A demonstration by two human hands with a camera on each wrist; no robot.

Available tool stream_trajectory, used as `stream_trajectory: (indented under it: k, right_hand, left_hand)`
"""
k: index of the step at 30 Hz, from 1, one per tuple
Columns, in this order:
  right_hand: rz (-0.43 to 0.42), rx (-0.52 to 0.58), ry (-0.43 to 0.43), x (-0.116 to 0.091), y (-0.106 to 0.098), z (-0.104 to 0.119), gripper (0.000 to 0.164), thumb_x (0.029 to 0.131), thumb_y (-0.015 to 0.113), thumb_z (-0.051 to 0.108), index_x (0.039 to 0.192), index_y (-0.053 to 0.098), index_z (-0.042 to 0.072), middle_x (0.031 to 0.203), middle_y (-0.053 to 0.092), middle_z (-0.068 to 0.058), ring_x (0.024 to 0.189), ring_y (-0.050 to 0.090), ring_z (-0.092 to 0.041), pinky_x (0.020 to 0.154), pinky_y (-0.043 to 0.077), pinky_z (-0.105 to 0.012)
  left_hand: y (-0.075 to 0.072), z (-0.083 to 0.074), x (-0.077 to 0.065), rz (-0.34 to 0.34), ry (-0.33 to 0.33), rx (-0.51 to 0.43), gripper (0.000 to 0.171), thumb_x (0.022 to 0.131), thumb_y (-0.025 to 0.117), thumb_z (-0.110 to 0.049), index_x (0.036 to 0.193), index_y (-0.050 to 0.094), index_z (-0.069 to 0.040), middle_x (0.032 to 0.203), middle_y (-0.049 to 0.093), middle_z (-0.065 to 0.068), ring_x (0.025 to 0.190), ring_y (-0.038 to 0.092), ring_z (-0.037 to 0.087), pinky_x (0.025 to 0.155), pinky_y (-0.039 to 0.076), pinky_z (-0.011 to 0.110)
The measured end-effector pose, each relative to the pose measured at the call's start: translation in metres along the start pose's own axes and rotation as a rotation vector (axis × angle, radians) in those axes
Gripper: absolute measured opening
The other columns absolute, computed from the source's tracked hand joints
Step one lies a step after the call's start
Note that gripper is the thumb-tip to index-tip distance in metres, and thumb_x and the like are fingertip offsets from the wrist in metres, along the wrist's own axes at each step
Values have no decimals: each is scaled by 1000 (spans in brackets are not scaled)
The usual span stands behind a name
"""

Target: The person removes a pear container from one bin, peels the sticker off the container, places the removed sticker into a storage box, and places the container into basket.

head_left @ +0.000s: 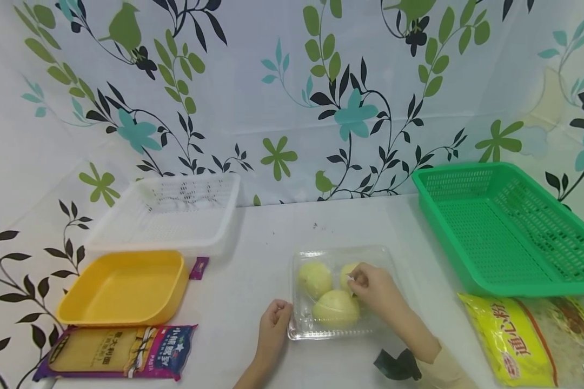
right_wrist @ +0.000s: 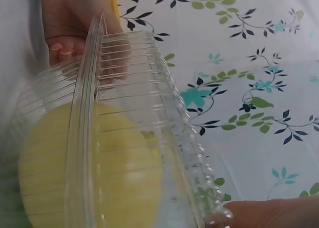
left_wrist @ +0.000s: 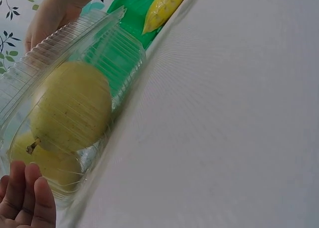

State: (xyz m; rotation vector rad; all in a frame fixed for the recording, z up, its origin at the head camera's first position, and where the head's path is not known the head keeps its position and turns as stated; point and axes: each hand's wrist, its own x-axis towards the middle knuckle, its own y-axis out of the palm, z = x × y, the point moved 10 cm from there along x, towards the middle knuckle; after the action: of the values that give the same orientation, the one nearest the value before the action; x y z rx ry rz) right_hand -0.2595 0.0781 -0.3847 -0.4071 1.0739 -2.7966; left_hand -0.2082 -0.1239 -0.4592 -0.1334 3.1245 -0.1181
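Clamshell (head_left: 316,335): clear plastic, on the white surface (head_left: 253,243), three pears (head_left: 336,309) inside.
Left hand (head_left: 274,321): fingers released, loosely bent at clamshell's left edge.
Right hand (head_left: 377,289): fingers bent over clamshell; cannot tell whether grasping.

Room type unclear: white table (head_left: 253,243), leaf-print cloth backdrop (head_left: 292,108).

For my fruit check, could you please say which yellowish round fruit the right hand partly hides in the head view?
The upper right round yellowish fruit: the right hand overlaps it, not the left fruit or lower fruit.
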Motion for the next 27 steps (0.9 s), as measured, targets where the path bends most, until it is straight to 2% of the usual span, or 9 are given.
stream_trajectory:
  k: [7,13,24,27]
  right_hand:
    - [43,27,68,1,-2,-9,6,78,64,5,78,58,3,66,58,1,62,54,-12,54,46,-24]
    - [58,72,117,1,-14,-21,6,79,63,6,77,59,3,67,59,-1,62,56,-15,53,46,-27]
    - [67,73,119,2,-18,-26,4,78,61,3,76,58,3,62,56,0,55,52,-13,50,45,-26]
    - [71,81,111,2,-19,-27,4,78,61,2,76,58,2,61,56,0,53,52,-14,47,44,-26]
  left_hand:
    - [0,-1,-1,-7,18,12,14,92,46,-7,87,50,6,57,49,-1,50,38,6,49,32,17]
    - [0,-1,-1,-2,22,4,14,93,46,-7,87,50,6,57,48,-1,51,38,6,50,33,17]
    - [1,-2,-2,5,36,8,14,93,45,-7,87,50,6,58,49,-1,53,41,6,51,35,18]
    - [0,8,2,4,21,-2,14,93,45,-7,88,50,5,59,49,0,53,41,7,51,35,18]
